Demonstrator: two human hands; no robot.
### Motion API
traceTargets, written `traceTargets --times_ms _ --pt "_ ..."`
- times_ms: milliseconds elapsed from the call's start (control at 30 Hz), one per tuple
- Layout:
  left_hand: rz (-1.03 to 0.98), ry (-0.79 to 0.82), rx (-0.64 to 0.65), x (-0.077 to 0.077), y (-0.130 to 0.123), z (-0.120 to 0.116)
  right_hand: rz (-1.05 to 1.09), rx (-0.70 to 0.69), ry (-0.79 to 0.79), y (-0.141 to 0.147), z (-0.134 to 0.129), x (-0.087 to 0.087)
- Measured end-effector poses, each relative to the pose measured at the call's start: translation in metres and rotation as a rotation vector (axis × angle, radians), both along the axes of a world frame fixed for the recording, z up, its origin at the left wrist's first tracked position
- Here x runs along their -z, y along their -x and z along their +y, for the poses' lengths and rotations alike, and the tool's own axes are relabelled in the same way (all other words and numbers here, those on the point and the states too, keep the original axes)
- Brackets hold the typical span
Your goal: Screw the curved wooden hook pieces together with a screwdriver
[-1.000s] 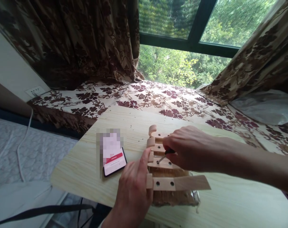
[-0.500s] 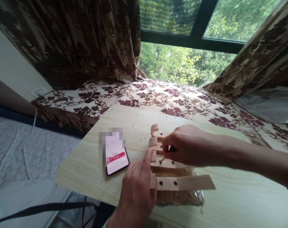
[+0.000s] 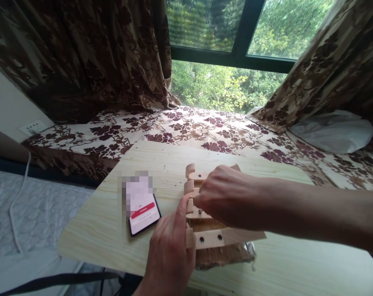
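Note:
Several pale wooden strips with upturned, curled ends and dark screw holes lie side by side across a brown wrapped block [image 3: 212, 258]. The front strip [image 3: 211, 239] shows two dark holes. My left hand [image 3: 172, 242] is closed around the curled ends at the left, its index finger pressed along the middle strip [image 3: 191, 213]. Over that strip, my right hand [image 3: 219, 195] is a fist near a screw hole. The thin screwdriver in its fingers is mostly hidden by the hand now. Behind the fist, the far strip [image 3: 199, 176] lies partly covered.
A phone [image 3: 145, 218] with a lit screen lies left of the strips on the light wooden table [image 3: 94, 222]. Small dark crumbs dot the table's far side. Beyond are a flower-patterned window seat [image 3: 214, 131], curtains and a white plastic bag [image 3: 334, 130].
My right fist has turned over the middle strip, so the screwdriver's shaft and dark handle no longer show. My left hand keeps its hold. The whole view has shifted slightly.

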State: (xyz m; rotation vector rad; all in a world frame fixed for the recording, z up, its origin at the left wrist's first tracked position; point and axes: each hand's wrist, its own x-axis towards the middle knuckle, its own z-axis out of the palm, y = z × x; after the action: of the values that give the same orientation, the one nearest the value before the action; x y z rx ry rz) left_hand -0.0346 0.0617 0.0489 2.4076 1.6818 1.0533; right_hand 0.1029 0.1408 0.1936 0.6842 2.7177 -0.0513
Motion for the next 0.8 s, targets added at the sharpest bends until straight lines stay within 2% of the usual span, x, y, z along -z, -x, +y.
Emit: traceTargets --times_ms 100,167,233,300,400,500,600,700,800 --pt "0.002 0.011 0.009 0.004 0.002 -0.001 0.088 0.284 0.142 -0.01 0.014 0.007" --pt "0.006 0.008 0.002 0.006 0.003 -0.001 0.111 0.5 0.309 -0.02 0.019 0.012" --pt "0.017 -0.002 -0.007 0.007 0.004 -0.001 0.103 0.558 0.31 -0.029 0.018 0.015" --pt "0.033 -0.01 -0.001 0.006 0.004 -0.001 0.108 0.517 0.187 -0.033 0.011 0.014" --pt "0.061 -0.034 0.014 0.004 0.004 0.001 0.085 0.321 0.023 -0.029 0.0 0.008" --pt "0.065 -0.052 0.017 0.003 0.004 0.001 0.063 0.085 -0.029 -0.019 -0.006 0.001" --pt "0.039 -0.045 0.014 0.003 0.002 -0.001 0.085 -0.04 -0.057 -0.007 -0.006 0.0" --pt "0.011 -0.005 0.017 0.004 0.001 -0.004 0.085 -0.024 -0.016 -0.001 -0.004 0.004" --pt "-0.006 0.001 0.023 0.004 0.0 -0.004 0.148 0.149 0.008 -0.001 0.003 0.013"
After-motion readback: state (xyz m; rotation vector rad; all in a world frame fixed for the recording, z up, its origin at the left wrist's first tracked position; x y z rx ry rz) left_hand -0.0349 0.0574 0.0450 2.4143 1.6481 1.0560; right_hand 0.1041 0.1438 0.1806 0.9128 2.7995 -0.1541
